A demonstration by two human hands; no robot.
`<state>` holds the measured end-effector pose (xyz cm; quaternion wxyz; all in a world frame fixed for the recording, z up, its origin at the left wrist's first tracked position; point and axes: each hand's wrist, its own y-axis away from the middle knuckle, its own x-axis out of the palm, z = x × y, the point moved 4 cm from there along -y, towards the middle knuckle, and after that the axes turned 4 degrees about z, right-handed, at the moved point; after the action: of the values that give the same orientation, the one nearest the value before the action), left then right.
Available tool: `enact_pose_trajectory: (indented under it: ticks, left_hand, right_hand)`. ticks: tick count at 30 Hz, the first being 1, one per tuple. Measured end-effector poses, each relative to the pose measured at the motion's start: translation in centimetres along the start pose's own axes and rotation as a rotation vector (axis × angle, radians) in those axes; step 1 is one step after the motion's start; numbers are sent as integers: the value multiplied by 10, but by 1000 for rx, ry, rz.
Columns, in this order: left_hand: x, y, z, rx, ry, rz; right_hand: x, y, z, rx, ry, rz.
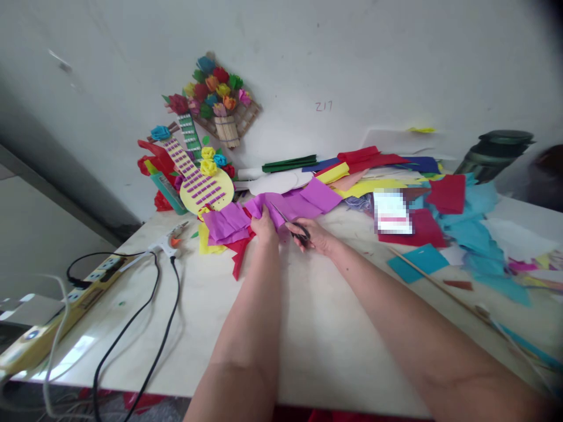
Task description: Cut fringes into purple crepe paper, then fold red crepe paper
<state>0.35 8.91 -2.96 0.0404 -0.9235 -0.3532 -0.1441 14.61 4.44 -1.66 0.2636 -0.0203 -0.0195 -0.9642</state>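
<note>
My left hand is closed on the edge of a purple crepe paper sheet lying across the far middle of the table. My right hand grips black-handled scissors, and their blades point up-left into the purple paper beside my left hand. More purple paper lies to the left over red and yellow scraps.
A pale table carries heaps of coloured paper at the right. A glue gun, a power strip and black cables lie at the left. Paper flowers and a paper guitar lean on the wall. A thin wooden stick lies at the right.
</note>
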Motion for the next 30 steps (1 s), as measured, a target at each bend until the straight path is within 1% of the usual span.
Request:
enact_pose_trajectory:
  ticks: [4, 10, 16, 22, 30]
  left_hand:
    - [2, 1, 2, 6, 0, 17]
    - [5, 6, 1, 23, 8, 40]
    - [5, 6, 1, -16, -44, 15]
    - [4, 0, 7, 15, -39, 9]
    - [5, 4, 5, 15, -37, -4]
  right_hand:
    - [0, 1, 2, -6, 25, 11]
    - [-2, 0, 1, 5, -8, -6]
    - [-2, -1, 0, -6, -22, -19]
    - [-1, 0, 0, 14, -44, -58]
    - [0, 0, 0, -17, -70, -73]
